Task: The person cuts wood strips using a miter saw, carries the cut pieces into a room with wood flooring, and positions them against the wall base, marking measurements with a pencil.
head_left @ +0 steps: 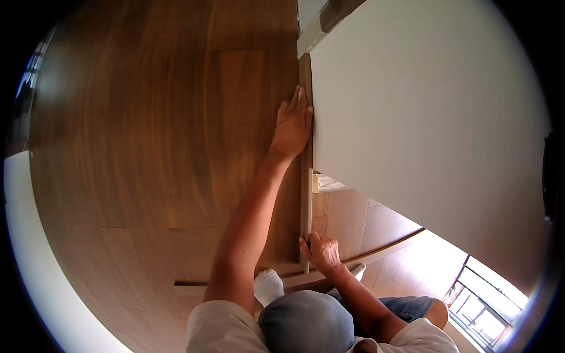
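Strip (305, 206) runs 12 to 6 o'clock; left hand (292, 128), 12 o'clock, lies flat, fingers extended; right hand (322, 250), 5 o'clock, pinches strip; likely light, stiff; best held near both ends.

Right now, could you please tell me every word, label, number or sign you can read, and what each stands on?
No text can be read here.
The small whitish piece beside the long strip shows faint marks, too small to tell as writing.
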`<state>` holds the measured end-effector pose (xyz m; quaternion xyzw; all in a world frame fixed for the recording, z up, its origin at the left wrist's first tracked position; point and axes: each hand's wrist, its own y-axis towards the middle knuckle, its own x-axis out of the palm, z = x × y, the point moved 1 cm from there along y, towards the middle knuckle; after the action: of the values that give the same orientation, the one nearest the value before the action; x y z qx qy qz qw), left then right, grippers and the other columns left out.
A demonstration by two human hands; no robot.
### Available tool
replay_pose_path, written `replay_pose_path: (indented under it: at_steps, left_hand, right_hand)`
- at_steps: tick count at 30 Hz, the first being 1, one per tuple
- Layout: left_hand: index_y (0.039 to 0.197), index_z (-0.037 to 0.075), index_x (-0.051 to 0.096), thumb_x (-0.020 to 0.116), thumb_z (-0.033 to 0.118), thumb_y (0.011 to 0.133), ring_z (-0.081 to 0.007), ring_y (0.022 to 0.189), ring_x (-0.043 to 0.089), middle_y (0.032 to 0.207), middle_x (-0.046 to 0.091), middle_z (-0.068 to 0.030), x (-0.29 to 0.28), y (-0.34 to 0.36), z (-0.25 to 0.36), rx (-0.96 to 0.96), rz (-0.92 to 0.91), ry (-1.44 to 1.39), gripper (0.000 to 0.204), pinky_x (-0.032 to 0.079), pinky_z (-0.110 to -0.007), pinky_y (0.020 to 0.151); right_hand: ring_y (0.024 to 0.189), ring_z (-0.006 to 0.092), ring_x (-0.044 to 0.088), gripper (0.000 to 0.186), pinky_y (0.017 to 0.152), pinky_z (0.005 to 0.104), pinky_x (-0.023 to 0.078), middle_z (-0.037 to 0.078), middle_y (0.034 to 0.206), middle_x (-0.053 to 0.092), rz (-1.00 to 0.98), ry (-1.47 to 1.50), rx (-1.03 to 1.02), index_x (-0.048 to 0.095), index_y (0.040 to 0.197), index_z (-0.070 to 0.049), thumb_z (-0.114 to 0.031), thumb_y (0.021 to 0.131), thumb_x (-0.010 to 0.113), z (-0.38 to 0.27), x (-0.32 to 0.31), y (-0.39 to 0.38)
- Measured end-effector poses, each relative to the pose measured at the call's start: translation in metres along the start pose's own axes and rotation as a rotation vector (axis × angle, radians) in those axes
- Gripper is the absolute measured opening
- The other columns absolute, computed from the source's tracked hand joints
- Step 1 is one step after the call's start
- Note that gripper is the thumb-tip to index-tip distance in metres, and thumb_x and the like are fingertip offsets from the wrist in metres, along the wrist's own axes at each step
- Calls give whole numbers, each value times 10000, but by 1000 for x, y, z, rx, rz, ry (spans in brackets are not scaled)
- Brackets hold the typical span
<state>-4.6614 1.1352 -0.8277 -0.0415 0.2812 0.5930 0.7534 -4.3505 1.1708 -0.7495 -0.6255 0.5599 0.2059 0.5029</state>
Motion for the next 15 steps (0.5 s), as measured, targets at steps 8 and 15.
replay_pose_path:
  at_steps: [8,15]
  left_hand:
    - [1413,-125,485,523,129,1032,-415,1017,610,1426,541,-300,-3,3,1,0,-29,-4,459,485,-438,977]
    - [1420,-122,477,520,151,1028,-426,1006,609,1435,537,-292,-3,1,-7,12,-52,-48,480,484,-457,979]
  right_hand:
    - [556,374,587,356,493,464,449,153,632,560,73,51,19,477,715,-46,-218,909,721,-4,3,-1]
    - [592,375,607,333,528,477,470,159,665,583,85,68,34,489,730,-50,-219,912,710,-10,7,-2]
